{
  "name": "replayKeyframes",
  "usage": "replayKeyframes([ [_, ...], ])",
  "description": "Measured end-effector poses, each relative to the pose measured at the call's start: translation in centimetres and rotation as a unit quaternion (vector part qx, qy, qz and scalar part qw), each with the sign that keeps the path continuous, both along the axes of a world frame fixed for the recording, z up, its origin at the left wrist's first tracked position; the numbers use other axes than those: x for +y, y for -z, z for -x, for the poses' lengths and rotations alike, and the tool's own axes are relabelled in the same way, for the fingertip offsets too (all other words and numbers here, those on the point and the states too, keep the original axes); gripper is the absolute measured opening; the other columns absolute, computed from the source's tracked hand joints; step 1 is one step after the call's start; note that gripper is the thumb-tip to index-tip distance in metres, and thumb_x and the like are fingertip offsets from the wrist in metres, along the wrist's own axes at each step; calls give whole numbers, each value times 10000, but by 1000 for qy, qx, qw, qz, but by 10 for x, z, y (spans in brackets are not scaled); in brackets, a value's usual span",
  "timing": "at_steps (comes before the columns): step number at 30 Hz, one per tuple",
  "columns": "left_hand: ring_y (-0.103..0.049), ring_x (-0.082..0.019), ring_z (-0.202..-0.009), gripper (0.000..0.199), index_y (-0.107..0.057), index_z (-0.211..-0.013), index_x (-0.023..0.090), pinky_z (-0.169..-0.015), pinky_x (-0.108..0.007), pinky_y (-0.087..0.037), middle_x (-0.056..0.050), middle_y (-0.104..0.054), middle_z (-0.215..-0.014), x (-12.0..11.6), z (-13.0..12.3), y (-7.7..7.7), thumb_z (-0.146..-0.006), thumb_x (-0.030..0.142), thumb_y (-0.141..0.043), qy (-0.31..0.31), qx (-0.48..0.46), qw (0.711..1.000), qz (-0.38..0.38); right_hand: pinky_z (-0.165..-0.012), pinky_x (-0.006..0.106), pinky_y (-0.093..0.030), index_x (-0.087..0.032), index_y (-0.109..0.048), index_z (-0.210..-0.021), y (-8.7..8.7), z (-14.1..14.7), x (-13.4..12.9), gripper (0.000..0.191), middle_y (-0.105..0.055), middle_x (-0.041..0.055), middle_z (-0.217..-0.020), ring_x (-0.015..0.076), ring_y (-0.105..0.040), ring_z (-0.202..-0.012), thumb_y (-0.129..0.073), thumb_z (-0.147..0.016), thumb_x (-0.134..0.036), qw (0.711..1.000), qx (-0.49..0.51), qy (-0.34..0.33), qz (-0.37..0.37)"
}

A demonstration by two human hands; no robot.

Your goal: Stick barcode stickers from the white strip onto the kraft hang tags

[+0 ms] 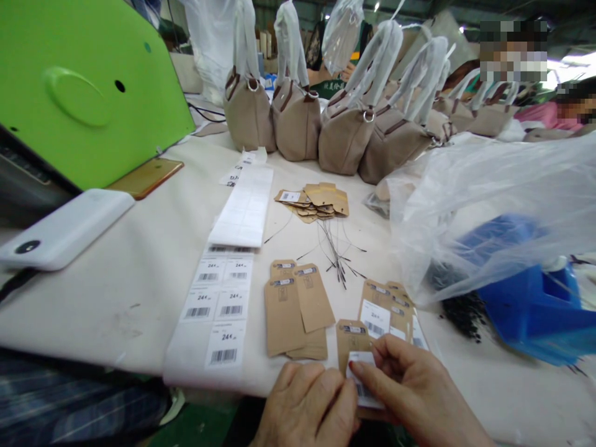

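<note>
A brown cardboard hang tag [351,338] lies at the table's front edge, with a white barcode price sticker [362,357] on its lower part. My right hand [410,385] pinches the sticker's right side, thumb laid on its face. Curled against the tag's lower left edge is my left hand [310,403]; its fingertips are hidden. Just left of the tag sits a pile of plain hang tags [284,320]. Behind my right hand, stickered tags [376,313] overlap one another. A strip of price stickers [223,304] runs down to the table edge on the left.
Beige handbags [298,124] with wrapped handles stand in a row behind. Stringed tags [326,202] lie mid-table. At right are a blue bin [526,310] and clear plastic [488,186]. A green machine [93,81], phone [146,177] and white device [69,226] occupy the left.
</note>
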State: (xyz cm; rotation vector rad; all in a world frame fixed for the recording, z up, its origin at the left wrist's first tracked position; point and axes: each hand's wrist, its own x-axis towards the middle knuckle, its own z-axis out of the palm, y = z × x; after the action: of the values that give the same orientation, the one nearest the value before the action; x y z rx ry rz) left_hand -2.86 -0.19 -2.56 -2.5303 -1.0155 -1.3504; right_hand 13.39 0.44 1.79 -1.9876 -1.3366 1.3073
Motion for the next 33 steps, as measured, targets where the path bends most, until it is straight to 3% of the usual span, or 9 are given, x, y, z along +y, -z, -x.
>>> replayKeyframes([
  [15,-581,-151,-706,145,-649,-938,120,-598,-281,-426,-24,-667,-780,-4,3,4,-863,203,-556,-4,26,1000,14,-445,215,-370,-218,-424,-578,2,-1,0,315,-431,-56,-520,107,-427,-500,-558,-710,-470,1000,-24,-7,-2],
  [20,-581,-149,-675,169,-659,-896,119,-577,-285,-411,-23,-672,-738,-1,2,2,-890,193,-507,-9,11,1000,-8,-431,203,-400,-216,-415,-575,8,0,0,370,-436,-66,-519,102,-449,-492,-647,-664,-491,997,68,44,14],
  [26,-591,-149,-683,163,-646,-876,103,-571,-289,-410,-20,-683,-736,0,1,2,-890,190,-509,-2,-8,1000,-16,-512,287,-525,-213,-402,-611,4,0,2,488,-442,-84,-559,99,-445,-529,-750,-570,-553,964,222,104,100],
  [28,-593,-151,-689,169,-643,-868,104,-574,-290,-412,-22,-683,-735,0,1,2,-894,192,-501,-3,-12,1000,-16,-537,305,-540,-208,-401,-609,2,1,1,514,-449,-84,-550,98,-450,-534,-769,-542,-561,962,228,105,105],
  [33,-591,-149,-683,156,-651,-866,114,-576,-289,-405,-19,-681,-736,-1,1,2,-886,191,-516,-11,0,1000,-13,-447,218,-469,-209,-399,-596,4,5,0,496,-427,-88,-539,78,-422,-487,-750,-566,-558,969,205,119,68],
])
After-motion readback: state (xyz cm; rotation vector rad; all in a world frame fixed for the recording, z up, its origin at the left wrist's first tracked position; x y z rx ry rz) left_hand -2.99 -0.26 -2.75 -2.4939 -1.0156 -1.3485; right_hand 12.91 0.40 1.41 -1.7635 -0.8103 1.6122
